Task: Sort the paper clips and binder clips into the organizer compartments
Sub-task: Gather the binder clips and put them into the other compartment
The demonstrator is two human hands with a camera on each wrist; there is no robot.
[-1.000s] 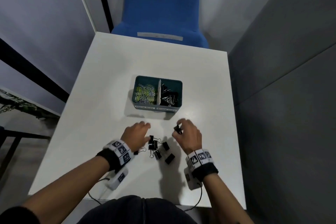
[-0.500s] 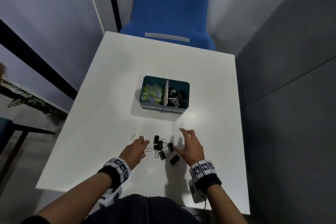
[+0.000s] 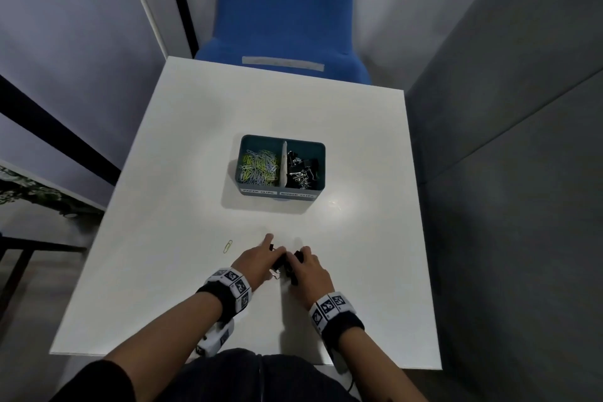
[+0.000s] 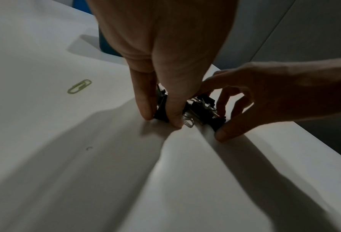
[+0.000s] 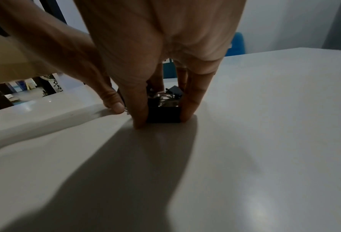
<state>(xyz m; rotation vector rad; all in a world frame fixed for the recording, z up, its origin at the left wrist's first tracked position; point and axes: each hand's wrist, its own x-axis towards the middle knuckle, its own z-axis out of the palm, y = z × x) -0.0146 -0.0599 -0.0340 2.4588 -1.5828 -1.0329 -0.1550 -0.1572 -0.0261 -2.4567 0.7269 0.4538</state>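
A: What's on the square white counter (image 3: 202,147)?
B: A teal two-compartment plastic organizer (image 3: 282,193): coloured paper clips (image 3: 259,165) left, black binder clips right.
A: And the hands?
B: Left hand (image 3: 253,263) and right hand (image 3: 310,269) each pinch loose black metal binder clips (image 4: 203,108) near the front edge. A yellow-green wire paper clip (image 3: 227,246) lies just left.

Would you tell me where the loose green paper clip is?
The green paper clip lies alone on the white table, just left of the left hand.

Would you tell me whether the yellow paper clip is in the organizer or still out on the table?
Out: the yellow paper clip lies alone on the white table, left of the left hand, apart from the organizer.
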